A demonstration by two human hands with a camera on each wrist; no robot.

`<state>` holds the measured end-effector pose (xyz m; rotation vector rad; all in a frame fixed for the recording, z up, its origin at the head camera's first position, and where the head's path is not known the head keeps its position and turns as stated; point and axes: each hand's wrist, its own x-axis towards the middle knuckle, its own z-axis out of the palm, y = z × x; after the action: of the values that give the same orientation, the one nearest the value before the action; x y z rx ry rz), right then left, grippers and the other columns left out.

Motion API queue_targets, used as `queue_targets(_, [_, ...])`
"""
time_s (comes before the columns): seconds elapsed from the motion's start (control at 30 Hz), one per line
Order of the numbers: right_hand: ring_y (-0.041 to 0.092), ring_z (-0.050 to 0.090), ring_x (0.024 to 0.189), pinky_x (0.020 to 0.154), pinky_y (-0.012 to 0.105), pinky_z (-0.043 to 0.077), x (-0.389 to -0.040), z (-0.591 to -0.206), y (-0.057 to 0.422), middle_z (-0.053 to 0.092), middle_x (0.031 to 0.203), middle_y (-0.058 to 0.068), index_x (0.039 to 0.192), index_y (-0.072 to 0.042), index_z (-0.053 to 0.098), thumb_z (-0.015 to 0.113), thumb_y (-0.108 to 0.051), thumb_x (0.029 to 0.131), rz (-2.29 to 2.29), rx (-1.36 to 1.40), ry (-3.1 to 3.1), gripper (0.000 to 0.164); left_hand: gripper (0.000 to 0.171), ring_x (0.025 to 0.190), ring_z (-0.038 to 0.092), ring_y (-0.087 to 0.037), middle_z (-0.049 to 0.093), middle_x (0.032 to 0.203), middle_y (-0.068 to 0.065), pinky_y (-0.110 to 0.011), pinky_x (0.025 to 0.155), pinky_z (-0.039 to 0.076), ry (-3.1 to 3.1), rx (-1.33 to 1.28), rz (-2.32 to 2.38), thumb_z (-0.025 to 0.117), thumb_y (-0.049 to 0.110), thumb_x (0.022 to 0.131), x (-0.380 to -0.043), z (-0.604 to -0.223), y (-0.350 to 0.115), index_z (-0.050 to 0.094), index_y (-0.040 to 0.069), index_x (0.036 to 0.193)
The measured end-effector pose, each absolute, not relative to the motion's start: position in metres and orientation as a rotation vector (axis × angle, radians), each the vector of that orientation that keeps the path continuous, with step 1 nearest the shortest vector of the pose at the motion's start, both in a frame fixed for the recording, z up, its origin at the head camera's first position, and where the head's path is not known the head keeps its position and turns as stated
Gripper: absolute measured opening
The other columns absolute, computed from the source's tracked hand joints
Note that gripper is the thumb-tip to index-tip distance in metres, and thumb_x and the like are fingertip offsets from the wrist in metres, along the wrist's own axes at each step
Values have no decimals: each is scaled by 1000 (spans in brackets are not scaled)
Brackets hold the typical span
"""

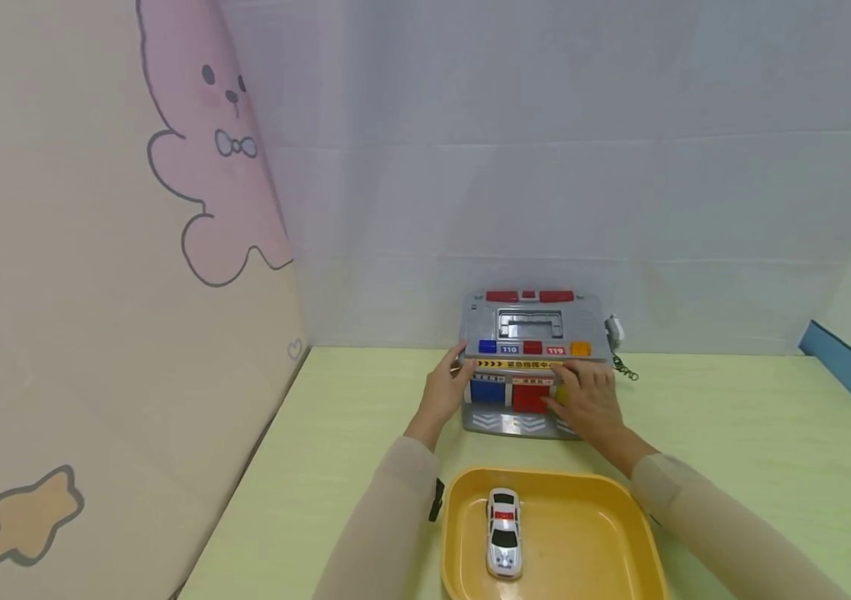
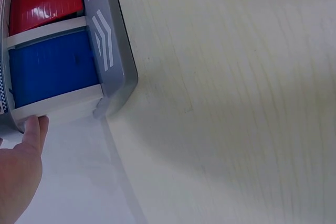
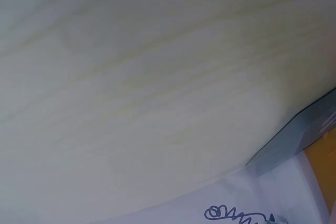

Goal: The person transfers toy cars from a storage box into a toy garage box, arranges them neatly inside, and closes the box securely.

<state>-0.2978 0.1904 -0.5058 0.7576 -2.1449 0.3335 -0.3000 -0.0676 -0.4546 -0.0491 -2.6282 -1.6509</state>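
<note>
A grey toy garage [image 1: 473, 321] with blue, red and yellow doors stands against the back wall. My left hand [image 1: 443, 388] is at its left side; in the left wrist view, straight fingers [image 2: 32, 129] touch the white side wall by the blue door [image 2: 55, 66]. My right hand [image 1: 592, 402] reaches over the front right. Its fingers rest at the yellow banner [image 1: 513, 364], while a digit touches the red door [image 1: 528, 398]. That door sits slightly askew in its frame. Most of the yellow door [image 1: 563, 395] is hidden behind the right hand.
A yellow tray [image 1: 643, 533] lies in front, with a white toy car [image 1: 503, 537] with a red roof light in it. A dark coiled cord [image 1: 626, 369] hangs at the garage's right. Behind is a curtain-like wall [image 1: 395, 208].
</note>
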Motion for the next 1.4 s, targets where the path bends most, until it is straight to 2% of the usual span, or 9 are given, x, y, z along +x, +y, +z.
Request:
queue_targets(0.07, [40,37,102,81,53,33,-302,-509,191,38,121,22,121,1,46,91,-22,64,326,803,-2106,76,51,123,53,-29,52,137,-17,-43,96,49,-2625,-41,-1648,52,38,102,-300,-455,-69,42,22,149])
queue_targets(0.13, [40,38,101,79,53,33,-308,-512,193,39,118,23,120,1,46,81,-32,78,312,839,-2049,64,52,122,54,-29,52,137,-17,-43,96,49,-2620,-38,-1650,52,39,102,-300,-455,-69,42,22,149])
queue_targets(0.3, [39,41,97,75,50,33,-317,-516,194,44,112,23,115,2,47,45,-50,101,265,856,-1889,54,52,123,53,-29,51,138,-17,-42,96,49,-2623,-59,-1672,53,39,101,-301,-455,-69,41,22,150])
queue_targets(0.8, [39,40,99,75,50,32,-317,-517,189,45,112,22,113,2,47,45,-45,102,270,806,-1851,49,52,123,53,-30,51,138,-18,-43,96,48,-2625,-67,-1670,52,38,102,-301,-456,-69,41,22,150])
queue_targets(1.1, [38,41,102,79,50,35,-310,-510,196,46,114,21,116,0,49,28,-55,102,277,839,-1992,61,52,121,54,-32,54,135,-20,-43,95,50,-2643,-90,-1675,54,37,101,-302,-449,-72,42,20,149])
queue_targets(1.2, [39,41,106,84,52,35,-303,-505,198,45,118,21,121,0,51,60,-44,96,313,848,-2100,52,52,121,54,-32,54,134,-18,-44,94,50,-2652,-70,-1689,56,37,100,-303,-448,-73,43,20,148])
queue_targets(1.3, [40,42,107,87,54,36,-297,-499,197,46,120,21,122,0,54,87,-23,74,368,835,-2167,62,52,122,53,-32,54,134,-18,-45,95,49,-2658,-53,-1711,56,37,100,-304,-447,-74,43,20,148])
queue_targets(1.33, [40,42,107,88,53,36,-295,-496,197,47,120,21,121,0,56,92,-17,66,385,826,-2182,68,52,122,53,-32,54,135,-17,-45,95,49,-2661,-50,-1715,56,38,100,-304,-447,-74,43,20,148])
queue_targets(1.4, [40,44,106,87,53,37,-293,-492,197,49,118,20,119,0,60,92,-14,65,423,811,-2187,65,53,123,52,-32,53,136,-17,-46,95,49,-2666,-44,-1722,55,38,100,-305,-446,-73,43,21,148])
